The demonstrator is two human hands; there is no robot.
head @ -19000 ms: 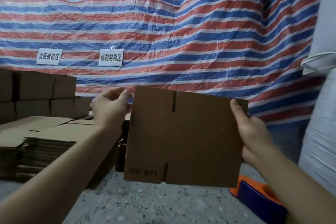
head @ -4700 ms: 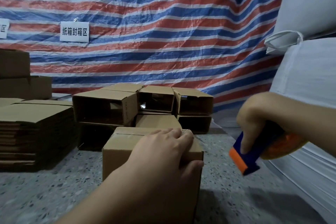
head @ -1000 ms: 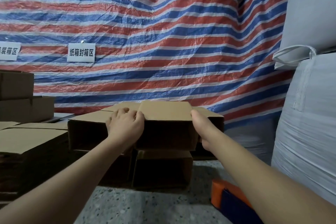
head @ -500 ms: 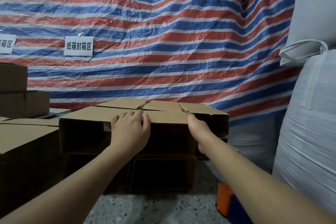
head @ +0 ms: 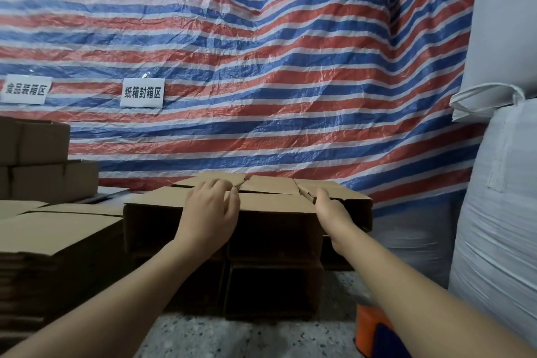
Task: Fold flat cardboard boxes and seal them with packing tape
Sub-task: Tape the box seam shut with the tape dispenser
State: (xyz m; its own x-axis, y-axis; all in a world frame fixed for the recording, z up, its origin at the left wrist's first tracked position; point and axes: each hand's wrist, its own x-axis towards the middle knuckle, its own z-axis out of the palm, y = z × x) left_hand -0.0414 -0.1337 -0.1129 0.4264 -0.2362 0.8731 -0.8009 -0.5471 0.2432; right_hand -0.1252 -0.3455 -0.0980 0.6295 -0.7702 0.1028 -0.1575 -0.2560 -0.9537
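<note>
Box (head: 273, 206) – top of the stack, far edge of the floor | left hand (head: 210, 209) flat on its left top, fingers together | right hand (head: 329, 206) at its right end, fingers hidden – we cannot tell grip | long axis left-right between our hands

Both arms outstretched; left hand (head: 210, 209) flat, right hand (head: 329, 208) apparently edge-on.

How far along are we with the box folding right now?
Done: several folded boxes are stacked at the striped tarp. In hand: the left hand and right hand are setting another box on that stack. Left: a pile of flat cardboard waits on the left; the tape dispenser lies unused on the floor.
</note>
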